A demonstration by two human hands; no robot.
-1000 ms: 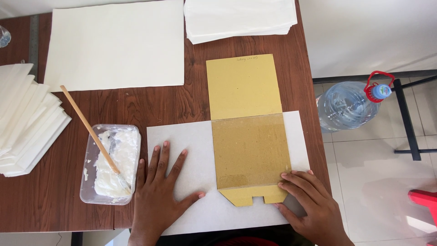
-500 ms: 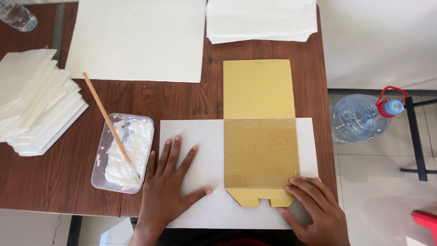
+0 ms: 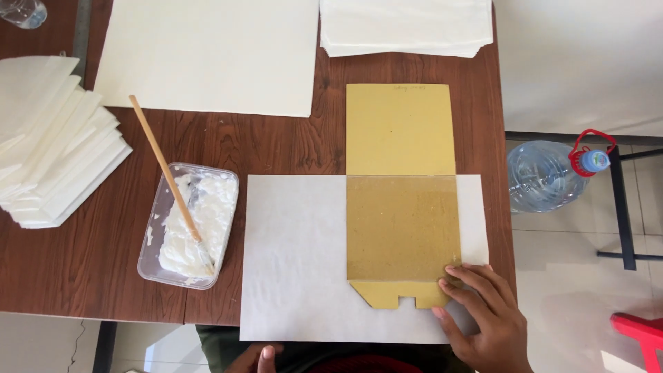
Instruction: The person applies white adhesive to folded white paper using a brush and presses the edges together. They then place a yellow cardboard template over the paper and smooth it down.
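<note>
Cardboard (image 3: pixel 402 224), a stiff, matte yellow-brown template with a notched tab, lies flat on the right half of a thin white sheet (image 3: pixel 297 262) near the surface's (image 3: pixel 276 145) front edge. Right hand (image 3: pixel 483 314) presses its lower right corner with open, spread fingers; left hand (image 3: pixel 259 358) barely shows, state unclear. Firm, even pressure at the corner would stop slipping. Leftward: 1 clear tub (image 3: pixel 188 224) of white paste with a wooden brush (image 3: pixel 166 176), and stacked white paper (image 3: pixel 52 159).
</note>
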